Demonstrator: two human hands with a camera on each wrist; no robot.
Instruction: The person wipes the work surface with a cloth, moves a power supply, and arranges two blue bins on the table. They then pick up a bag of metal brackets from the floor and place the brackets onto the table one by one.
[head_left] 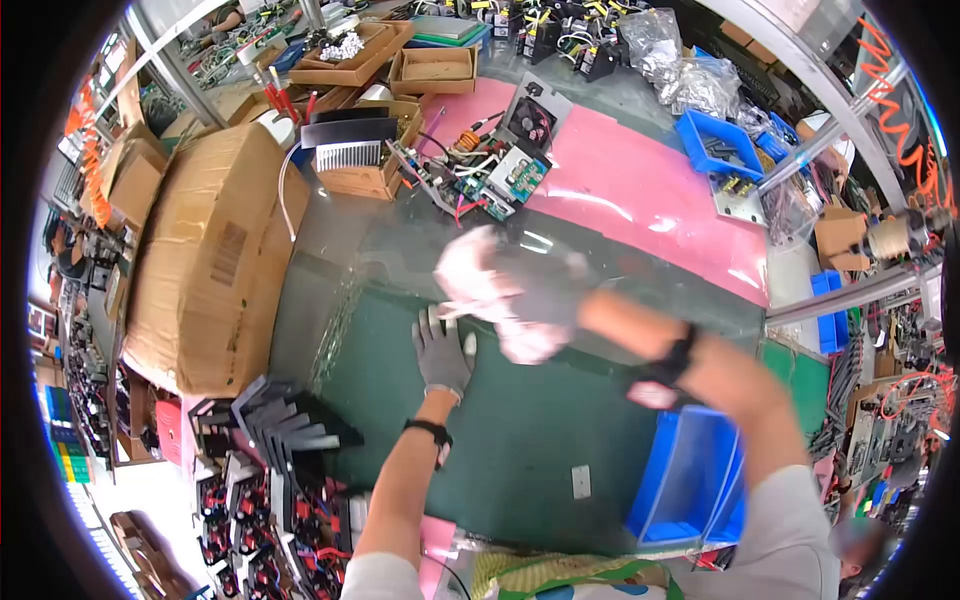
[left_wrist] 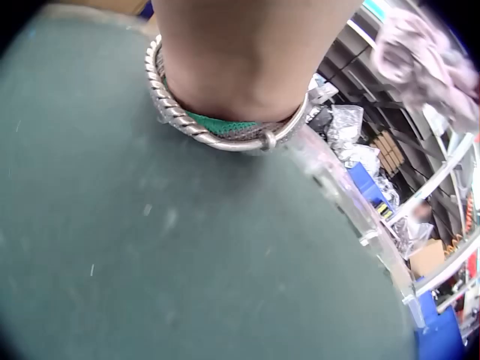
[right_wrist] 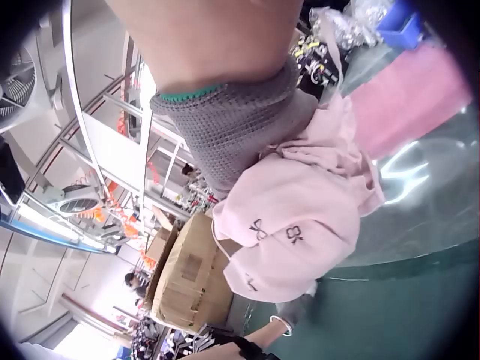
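A bunched pale pink cloth (head_left: pixel 470 265) hangs from my gloved right hand (head_left: pixel 548 292), raised over the work surface and blurred in the head view. In the right wrist view the cloth (right_wrist: pixel 300 217) shows small dark printed motifs and covers the fingers gripping it. My left hand (head_left: pixel 443 360), in a grey glove with pale fingertips, rests flat on the green tabletop (head_left: pixel 520 430), fingers spread and straight. A twisted metal bracelet (left_wrist: pixel 180 116) circles that wrist in the left wrist view, where the hand itself is mostly hidden.
Beyond the hands, an opened electronic assembly (head_left: pixel 490 175) sits by a pink mat (head_left: pixel 640 215). A large carton (head_left: pixel 215 260) stands at the left, above stacked dark brackets (head_left: pixel 285 425). Blue bins (head_left: pixel 665 480) occupy the near right. A small white plate (head_left: pixel 581 482) lies on the tabletop.
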